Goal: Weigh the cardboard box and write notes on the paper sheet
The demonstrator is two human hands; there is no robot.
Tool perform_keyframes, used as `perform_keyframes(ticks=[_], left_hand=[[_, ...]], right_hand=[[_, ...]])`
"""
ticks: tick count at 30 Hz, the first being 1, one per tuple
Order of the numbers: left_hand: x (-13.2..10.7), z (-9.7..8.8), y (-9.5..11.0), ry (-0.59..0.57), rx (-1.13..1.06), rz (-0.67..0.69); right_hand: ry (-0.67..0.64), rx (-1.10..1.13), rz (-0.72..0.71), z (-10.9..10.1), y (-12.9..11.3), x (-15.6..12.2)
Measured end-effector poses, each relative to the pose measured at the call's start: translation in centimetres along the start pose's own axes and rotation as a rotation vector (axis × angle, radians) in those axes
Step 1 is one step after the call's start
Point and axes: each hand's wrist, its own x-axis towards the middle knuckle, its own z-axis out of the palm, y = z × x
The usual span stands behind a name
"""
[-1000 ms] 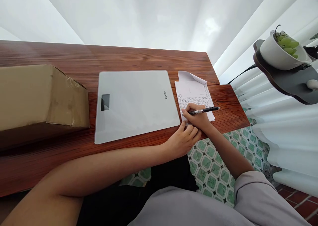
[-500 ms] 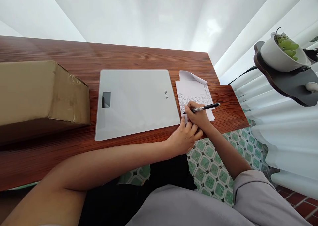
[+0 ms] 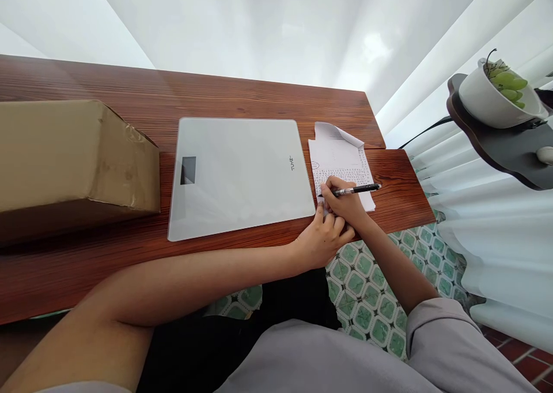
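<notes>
Shifted slightly, right hand (image 3: 343, 204) clamps pen (image 3: 356, 190), barrel pointing right across paper (image 3: 339, 154); left hand (image 3: 322, 240), touching it, grasps nothing, thumb at paper's near corner.

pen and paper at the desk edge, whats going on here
A person sits at a wooden table writing. Their right hand has a black pen in its grip, tip down on a sheet of paper filled with rows of small print. The left hand rests at the table's near edge, fingertips at the paper's near corner. A white glass scale lies flat just left of the paper, with a cardboard box further left.
</notes>
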Motion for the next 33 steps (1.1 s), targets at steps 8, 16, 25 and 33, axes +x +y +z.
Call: perform_keyframes(ticks=[8, 16, 25, 33], left_hand=[[-0.04, -0.11, -0.04, -0.022, -0.015, 0.004], [-0.03, -0.14, 0.02, -0.014, 0.007, 0.009], [-0.17, 0.1, 0.04, 0.025, 0.029, 0.014], [-0.14, 0.16, 0.12, 0.023, 0.024, 0.005]], right_hand=[[0.002, -0.02, -0.007, 0.04, -0.09, 0.03], [0.007, -0.041, -0.017, 0.03, 0.07, 0.08], [0.019, -0.053, -0.044, 0.21, 0.16, -0.03], [0.011, -0.051, -0.037, 0.14, 0.05, 0.0]])
